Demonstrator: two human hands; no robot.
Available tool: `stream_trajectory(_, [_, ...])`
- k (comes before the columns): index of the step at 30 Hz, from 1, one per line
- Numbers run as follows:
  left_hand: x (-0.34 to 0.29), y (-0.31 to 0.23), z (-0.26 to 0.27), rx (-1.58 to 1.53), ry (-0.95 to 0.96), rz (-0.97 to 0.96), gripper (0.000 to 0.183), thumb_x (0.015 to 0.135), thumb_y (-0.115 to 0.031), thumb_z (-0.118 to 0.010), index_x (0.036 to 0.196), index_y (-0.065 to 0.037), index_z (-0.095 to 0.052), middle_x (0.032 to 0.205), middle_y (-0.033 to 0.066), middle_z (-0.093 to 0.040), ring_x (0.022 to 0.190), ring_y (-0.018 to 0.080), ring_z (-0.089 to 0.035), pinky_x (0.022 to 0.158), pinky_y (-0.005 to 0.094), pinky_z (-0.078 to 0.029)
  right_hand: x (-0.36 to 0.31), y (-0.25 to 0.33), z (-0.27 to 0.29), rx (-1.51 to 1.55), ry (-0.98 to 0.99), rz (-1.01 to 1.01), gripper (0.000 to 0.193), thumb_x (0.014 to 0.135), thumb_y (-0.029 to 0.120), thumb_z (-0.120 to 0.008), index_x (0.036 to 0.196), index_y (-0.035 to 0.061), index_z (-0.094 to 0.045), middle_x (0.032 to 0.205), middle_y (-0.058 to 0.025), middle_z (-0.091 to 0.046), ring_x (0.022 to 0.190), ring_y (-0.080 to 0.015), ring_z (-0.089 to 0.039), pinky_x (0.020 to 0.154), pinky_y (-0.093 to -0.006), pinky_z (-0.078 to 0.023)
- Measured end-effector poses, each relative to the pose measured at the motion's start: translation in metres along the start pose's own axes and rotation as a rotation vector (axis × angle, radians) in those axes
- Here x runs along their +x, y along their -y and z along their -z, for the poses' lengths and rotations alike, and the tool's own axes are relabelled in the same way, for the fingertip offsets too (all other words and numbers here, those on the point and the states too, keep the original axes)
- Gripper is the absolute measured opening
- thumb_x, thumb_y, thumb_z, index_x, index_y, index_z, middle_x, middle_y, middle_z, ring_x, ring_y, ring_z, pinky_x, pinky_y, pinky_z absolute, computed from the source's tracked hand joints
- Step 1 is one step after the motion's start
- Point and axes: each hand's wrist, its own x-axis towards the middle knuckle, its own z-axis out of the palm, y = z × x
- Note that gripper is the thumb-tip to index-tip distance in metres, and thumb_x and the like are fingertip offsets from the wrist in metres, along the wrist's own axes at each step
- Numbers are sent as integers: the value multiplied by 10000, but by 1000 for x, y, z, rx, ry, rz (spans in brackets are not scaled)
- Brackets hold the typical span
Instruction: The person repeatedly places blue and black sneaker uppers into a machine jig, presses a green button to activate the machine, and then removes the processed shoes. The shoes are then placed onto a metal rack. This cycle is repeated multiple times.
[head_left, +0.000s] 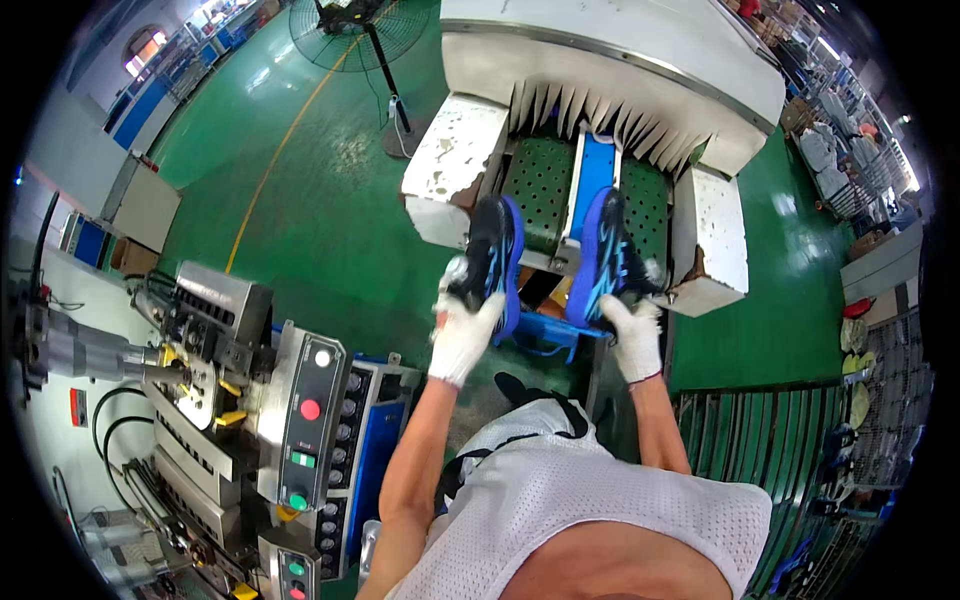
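Note:
My left hand, in a white knitted glove, is closed round the heel end of a black shoe with a blue-purple sole. In my right hand, gloved the same way, is a second black shoe with light blue marks and a purple sole. Both toes point away from me, and the soles face each other. The shoes are held over the near end of a conveyor with green perforated plates and a blue middle strip. The fingers beneath each shoe are partly hidden.
A white metal machine housing with a fringed curtain stands ahead, flanked by worn white side boxes. At left is a machine with a button panel. A pedestal fan stands far left; slatted green racking lies right.

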Motion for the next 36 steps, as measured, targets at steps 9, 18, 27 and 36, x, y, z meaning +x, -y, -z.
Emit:
stream_trajectory(9, [237,-54,-160,385,54,-305,597,814,-318,-696,1315,-37,-536,1275,255,-604,1175,435,-602,1002,553,-447,219,20,25,-952,-386,173,873,853,495,-707,1477,-46,-425,1393,-299,-568,1304,-435,-538,1088,-470,-426])
stream_trajectory(18, [122,31,-95,11,-38,-529,539,935,-326,-638,1346,0,-512,1341,246,-573,1243,376,-572,1086,453,-427,205,60,-46,-566,-399,820,568,920,303,-728,1350,-23,-550,1344,-245,-598,1186,-371,-615,1044,-438,-466])
stream_trajectory(27, [-381,315,105,417,-279,901,468,920,-423,-552,1204,-76,-684,1248,209,-673,1170,367,-644,1009,472,-493,-33,-126,-253,-588,1423,162,306,995,229,-643,1180,-11,-684,1024,-93,-723,841,-127,-672,737,-271,-553])
stream_trajectory(36, [-745,408,-29,-131,-1820,1562,430,930,-372,-632,1239,-74,-628,901,124,-721,690,232,-708,658,413,-567,-248,-214,-287,-1253,2000,761,470,1046,452,-473,977,31,-671,653,-84,-679,521,-143,-605,492,-288,-455])
